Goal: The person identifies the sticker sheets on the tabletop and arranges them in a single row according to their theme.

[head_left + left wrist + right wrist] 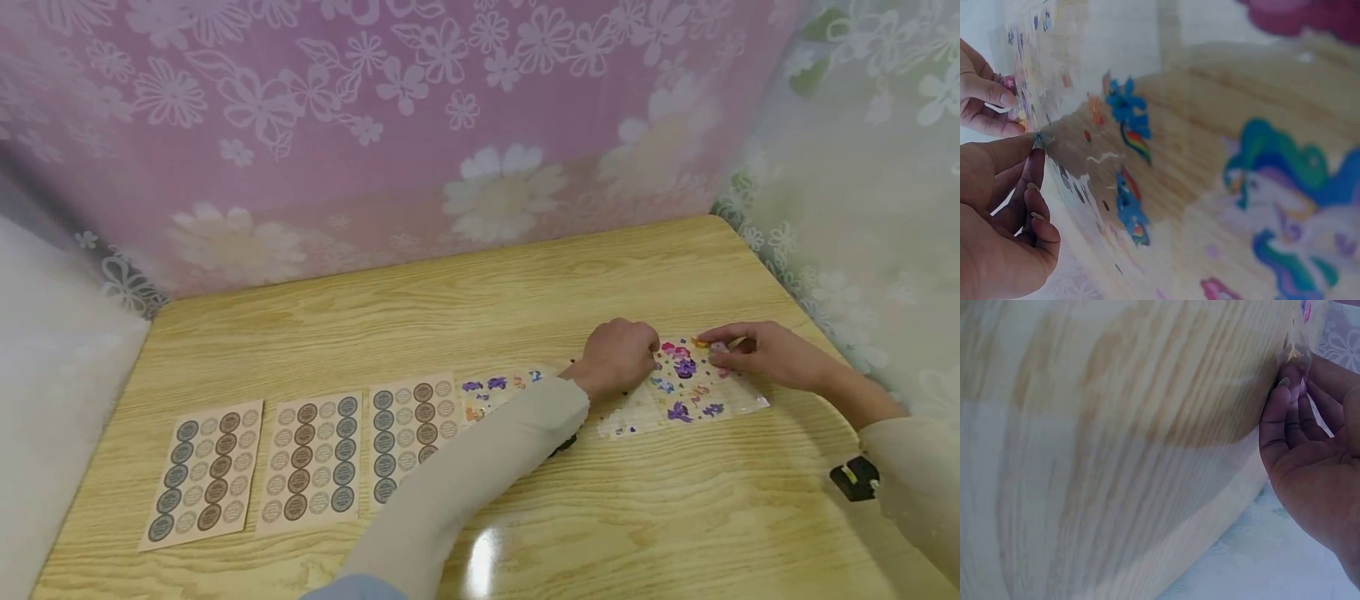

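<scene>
A clear sticker sheet [697, 387] printed with small, colourful pony figures lies toward the right of the table. Thumb and forefinger of my left hand [618, 354] pinch its left edge; the left wrist view shows this left hand [1007, 206] with the fingertips together on the film. At the sheet's upper right, my right hand [783, 358] pinches the film between thumb and fingers. In the right wrist view the right hand [1316, 437] has its fingers curled around a shiny bit of clear film. More clear pony stickers [495, 387] lie left of and partly beneath the left forearm.
Paper sheets of round labels, one far left [202, 475], one beside it [311, 458] and a third [408, 433], lie in a row on the wooden table [420, 317]. A floral curtain [450, 125] hangs behind. A black wrist device [855, 479] sits by the right sleeve.
</scene>
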`<act>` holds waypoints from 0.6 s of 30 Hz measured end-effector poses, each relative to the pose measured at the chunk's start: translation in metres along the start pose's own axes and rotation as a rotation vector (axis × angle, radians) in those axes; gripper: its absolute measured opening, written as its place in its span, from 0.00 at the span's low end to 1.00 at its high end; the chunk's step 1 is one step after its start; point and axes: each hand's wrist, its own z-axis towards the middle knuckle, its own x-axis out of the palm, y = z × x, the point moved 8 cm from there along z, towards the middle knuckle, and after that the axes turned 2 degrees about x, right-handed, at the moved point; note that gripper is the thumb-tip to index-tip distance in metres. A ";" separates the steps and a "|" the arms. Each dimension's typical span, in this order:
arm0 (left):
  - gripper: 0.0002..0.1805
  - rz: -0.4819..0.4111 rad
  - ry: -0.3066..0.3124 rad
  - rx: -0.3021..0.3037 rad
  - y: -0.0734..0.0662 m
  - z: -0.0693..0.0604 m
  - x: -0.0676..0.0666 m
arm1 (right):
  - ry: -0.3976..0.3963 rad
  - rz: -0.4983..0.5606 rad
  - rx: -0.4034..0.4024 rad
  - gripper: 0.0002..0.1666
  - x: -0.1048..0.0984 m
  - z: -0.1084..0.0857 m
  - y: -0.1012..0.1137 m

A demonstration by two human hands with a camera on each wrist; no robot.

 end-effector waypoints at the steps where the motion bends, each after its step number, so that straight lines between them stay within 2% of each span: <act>1: 0.10 0.003 0.001 -0.002 0.000 0.000 0.000 | -0.004 0.005 0.000 0.22 0.000 0.000 0.000; 18: 0.09 0.033 -0.005 0.003 -0.001 0.000 0.000 | -0.057 -0.033 -0.054 0.21 0.000 -0.003 0.006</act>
